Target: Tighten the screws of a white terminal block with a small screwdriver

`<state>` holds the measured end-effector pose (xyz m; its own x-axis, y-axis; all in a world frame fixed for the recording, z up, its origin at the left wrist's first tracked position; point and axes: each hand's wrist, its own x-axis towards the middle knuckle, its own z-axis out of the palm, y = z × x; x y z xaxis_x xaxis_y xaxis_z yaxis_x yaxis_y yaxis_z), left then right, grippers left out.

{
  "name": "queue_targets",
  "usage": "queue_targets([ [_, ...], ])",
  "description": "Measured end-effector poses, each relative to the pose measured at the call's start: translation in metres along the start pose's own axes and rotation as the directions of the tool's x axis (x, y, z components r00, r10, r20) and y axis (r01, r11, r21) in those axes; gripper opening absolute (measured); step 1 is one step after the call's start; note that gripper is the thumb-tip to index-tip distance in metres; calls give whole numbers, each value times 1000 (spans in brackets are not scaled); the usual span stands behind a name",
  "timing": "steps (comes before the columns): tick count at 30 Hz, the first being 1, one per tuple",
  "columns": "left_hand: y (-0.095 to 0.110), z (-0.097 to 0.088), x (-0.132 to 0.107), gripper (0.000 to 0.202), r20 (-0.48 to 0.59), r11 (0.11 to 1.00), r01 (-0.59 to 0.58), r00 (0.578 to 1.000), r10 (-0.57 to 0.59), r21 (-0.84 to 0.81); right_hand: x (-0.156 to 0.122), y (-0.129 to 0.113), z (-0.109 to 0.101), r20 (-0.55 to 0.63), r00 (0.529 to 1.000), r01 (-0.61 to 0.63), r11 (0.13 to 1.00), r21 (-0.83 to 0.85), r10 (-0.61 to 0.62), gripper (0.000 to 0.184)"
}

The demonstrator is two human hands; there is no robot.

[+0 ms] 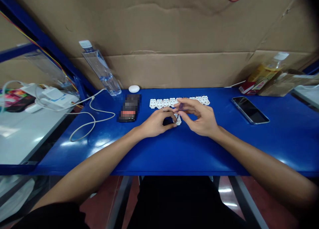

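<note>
Both my hands meet over the middle of a blue table (174,149). My left hand (157,122) is curled, its fingers closed on a small white plastic part (177,119) that rests on or just above the table. My right hand (199,117) pinches a thin, purple-tinted tool (180,107) between thumb and forefinger, its tip at the white part. Just behind the hands lies a row of several similar white plastic parts (163,103).
A dark phone (250,110) lies at the right. A black device (129,111), a white oval object (134,88), a tilted water bottle (101,67) and a looping white cable (92,119) sit at the left. Bottles and packets (266,74) stand at back right against cardboard.
</note>
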<state>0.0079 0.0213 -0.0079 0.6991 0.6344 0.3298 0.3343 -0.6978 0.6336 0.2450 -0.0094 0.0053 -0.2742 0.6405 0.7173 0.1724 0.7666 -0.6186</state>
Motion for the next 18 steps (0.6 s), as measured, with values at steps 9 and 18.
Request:
queue_targets([
  [9,1,0,0,8,-4,1000,-1,1000,1,-5,0,-2,0,-16,1000,8,1000,-3,-9,58],
  [18,2,0,0,8,-15,1000,-10,1000,10,6,-2,0,1,21,1000,12,1000,26,-12,62],
])
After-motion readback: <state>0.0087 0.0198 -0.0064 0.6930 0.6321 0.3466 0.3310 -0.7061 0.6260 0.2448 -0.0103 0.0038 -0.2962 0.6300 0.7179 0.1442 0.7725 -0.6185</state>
